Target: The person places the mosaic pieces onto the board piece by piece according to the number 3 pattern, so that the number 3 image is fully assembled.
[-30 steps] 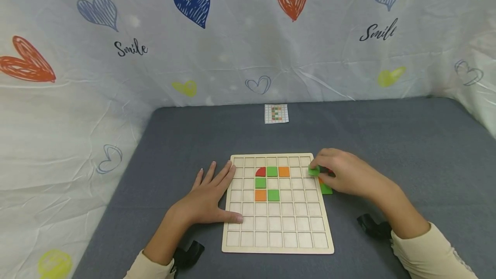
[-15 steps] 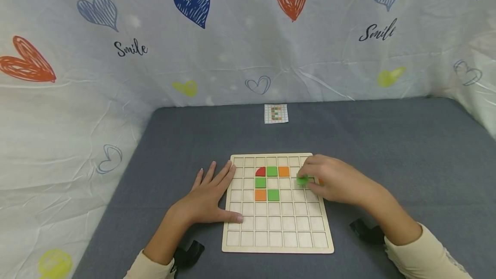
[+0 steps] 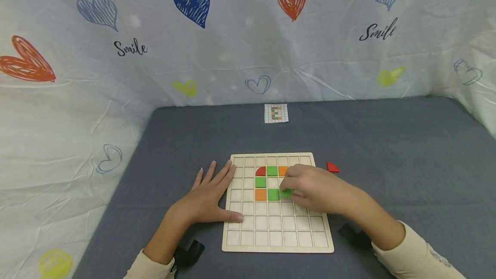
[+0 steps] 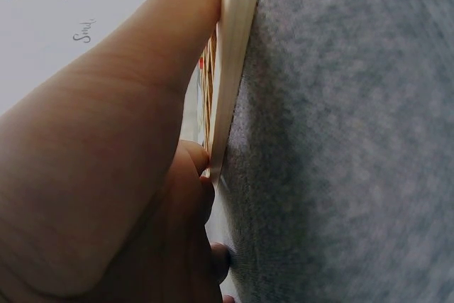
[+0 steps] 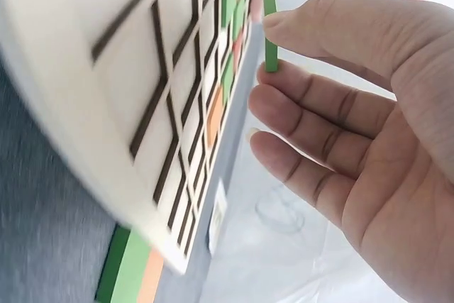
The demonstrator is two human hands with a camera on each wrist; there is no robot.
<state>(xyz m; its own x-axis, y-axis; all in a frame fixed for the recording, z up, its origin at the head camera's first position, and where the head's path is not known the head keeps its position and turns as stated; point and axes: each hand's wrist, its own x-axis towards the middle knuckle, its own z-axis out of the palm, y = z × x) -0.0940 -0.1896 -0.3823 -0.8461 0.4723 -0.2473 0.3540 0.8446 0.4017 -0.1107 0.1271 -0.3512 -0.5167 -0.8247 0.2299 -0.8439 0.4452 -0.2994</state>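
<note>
My left hand [image 3: 207, 199] rests spread on the left edge of a wooden grid board [image 3: 263, 248], its thumb lying over the border. Over the board, my right hand [image 3: 321, 188] pinches a green square tile [image 5: 270, 30] between thumb and fingertips. In the head view, this tile overlaps the cell right of a green tile [image 3: 273, 194]. Other tiles sit in the grid: a red quarter-circle [image 3: 261, 171], more green squares [image 3: 260, 182] and orange squares [image 3: 260, 194]. The right hand partly covers the top orange tile [image 3: 283, 171].
Beyond the board's right edge lies a loose red quarter-circle tile [image 3: 332, 167]. Green and orange tiles [image 5: 126, 264] beside the board show in the right wrist view. A small printed pattern card [image 3: 276, 113] lies at the back of the grey cloth-covered table [image 3: 201, 137], before a heart-patterned curtain [image 3: 232, 55].
My right hand has carried the green tile leftward and nearer, from the board's right edge to above its middle. The loose red tile has come into fuller view. My left hand stays put.
</note>
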